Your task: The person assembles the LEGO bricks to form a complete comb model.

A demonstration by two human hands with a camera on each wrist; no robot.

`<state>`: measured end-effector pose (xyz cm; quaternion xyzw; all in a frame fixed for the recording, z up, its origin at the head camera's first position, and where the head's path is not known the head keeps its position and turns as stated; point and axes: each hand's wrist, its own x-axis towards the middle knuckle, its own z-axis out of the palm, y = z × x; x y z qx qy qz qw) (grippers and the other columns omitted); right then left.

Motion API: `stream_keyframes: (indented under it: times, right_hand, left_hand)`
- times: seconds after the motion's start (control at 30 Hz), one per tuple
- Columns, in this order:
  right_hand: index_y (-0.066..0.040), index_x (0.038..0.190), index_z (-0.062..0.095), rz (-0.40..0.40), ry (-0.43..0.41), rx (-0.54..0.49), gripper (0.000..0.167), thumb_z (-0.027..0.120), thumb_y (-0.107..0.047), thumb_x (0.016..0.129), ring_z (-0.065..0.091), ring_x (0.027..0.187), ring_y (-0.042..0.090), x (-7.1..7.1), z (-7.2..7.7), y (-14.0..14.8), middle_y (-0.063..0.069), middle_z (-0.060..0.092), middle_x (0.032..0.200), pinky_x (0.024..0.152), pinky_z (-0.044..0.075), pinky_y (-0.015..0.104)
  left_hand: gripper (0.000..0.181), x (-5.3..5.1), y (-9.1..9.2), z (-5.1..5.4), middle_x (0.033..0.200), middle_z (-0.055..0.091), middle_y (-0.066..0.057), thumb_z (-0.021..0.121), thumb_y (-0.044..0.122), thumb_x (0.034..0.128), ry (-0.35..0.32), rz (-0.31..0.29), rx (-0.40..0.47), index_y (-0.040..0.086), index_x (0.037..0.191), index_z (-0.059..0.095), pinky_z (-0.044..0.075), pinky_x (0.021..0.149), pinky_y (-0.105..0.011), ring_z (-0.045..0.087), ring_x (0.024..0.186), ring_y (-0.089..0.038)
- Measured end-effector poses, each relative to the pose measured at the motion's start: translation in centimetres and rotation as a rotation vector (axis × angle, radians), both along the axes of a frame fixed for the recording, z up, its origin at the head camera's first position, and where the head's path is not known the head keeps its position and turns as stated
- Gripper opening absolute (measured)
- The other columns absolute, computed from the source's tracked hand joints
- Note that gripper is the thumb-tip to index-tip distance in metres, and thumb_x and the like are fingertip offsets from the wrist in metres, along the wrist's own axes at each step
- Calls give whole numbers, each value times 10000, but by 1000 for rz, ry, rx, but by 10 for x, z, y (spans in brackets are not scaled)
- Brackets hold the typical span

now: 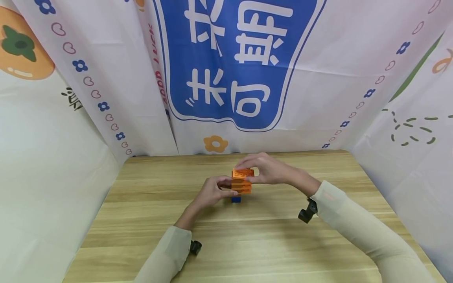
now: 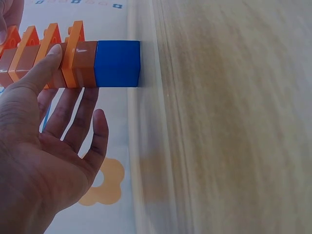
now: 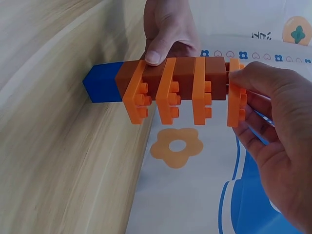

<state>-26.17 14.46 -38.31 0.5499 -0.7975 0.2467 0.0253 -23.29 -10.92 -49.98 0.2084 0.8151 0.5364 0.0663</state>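
A tower of toy building bricks stands upright on the wooden table, with a blue brick (image 3: 103, 83) at its base. Above that, brown bricks (image 2: 86, 63) alternate with orange plates (image 3: 199, 87) whose studded ends jut out to one side. My left hand (image 1: 209, 192) grips the tower partway up, thumb on one side and fingers on the other. At the top, my right hand (image 1: 269, 169) pinches the uppermost orange plate (image 3: 234, 107) between thumb and fingers. Brown studs show in a narrow gap under part of that plate; the tower's far side is hidden.
The table (image 1: 170, 169) ends at the back against a white printed cloth (image 1: 148, 133) with a blue panel, close behind the tower. Cloth walls (image 1: 53, 157) also stand along the left and right sides. Small black cameras (image 1: 307, 211) sit at both wrists.
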Motion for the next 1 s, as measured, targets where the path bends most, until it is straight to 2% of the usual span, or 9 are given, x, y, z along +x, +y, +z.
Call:
stream_keyframes:
  times: [0.23, 0.47, 0.67, 1.0]
  right_hand:
    - [-15, 1272, 759, 7, 1, -4, 360, 799, -60, 917, 710, 1177, 276, -2, 0, -4, 106, 754, 1255, 998, 585, 403]
    - [-26, 1226, 786, -9, -15, -24, 278, 791, -140, 973, 735, 1122, 253, -1, 1, -8, 104, 774, 1203, 955, 602, 367]
    - [-13, 1196, 794, -15, -6, -24, 256, 800, -102, 956, 752, 1072, 255, 0, 4, -10, 117, 785, 1166, 910, 615, 341]
    - [-2, 1173, 799, -28, -29, 3, 241, 807, -68, 942, 760, 1041, 249, 0, 5, -15, 116, 794, 1128, 905, 615, 325]
  left_hand:
    - [366, -1, 1, 0, 1117, 797, -50, 888, 186, 887, -3, -5, 10, 85, 1220, 774, 612, 847, -315, 749, 1012, -177]
    - [356, 0, 0, 1, 1120, 796, -42, 876, 205, 903, 1, -7, -6, 97, 1226, 773, 609, 884, -363, 748, 1017, -176]
    - [355, -1, 1, 1, 1119, 796, -38, 878, 199, 900, 1, -6, -12, 101, 1224, 774, 609, 886, -370, 746, 1014, -172]
    - [365, -1, 0, -1, 1125, 795, -42, 885, 202, 892, -3, -6, -11, 98, 1223, 771, 610, 892, -367, 748, 1022, -182]
